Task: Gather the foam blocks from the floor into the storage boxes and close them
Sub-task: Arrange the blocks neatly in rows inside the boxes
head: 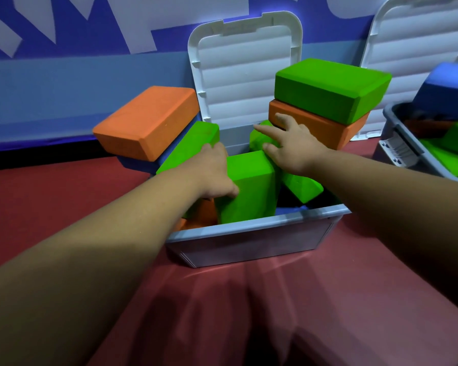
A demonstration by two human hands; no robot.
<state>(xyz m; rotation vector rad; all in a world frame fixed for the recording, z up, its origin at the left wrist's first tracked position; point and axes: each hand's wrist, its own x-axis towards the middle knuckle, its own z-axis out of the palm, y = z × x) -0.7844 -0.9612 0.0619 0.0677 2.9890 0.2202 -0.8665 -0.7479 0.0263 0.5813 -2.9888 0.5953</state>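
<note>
Two grey storage boxes (249,244), white lids (243,75) raised, sit on a red floor mat (249,299) below a blue-and-white wall (64,75), the near one heaped with at least four green, three orange and two blue foam blocks (148,120), left grip (212,167) clasping an upright green block (251,188), right grip (291,146) released, spread on another.

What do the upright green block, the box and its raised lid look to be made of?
The green block: likely dense foam, matte, finely grainy faces, bevelled edges. The box: probably hard plastic, pale grey-blue, smooth with slight sheen, moulded rim. The lid: white moulded plastic, judging by its ribbed inside.
</note>
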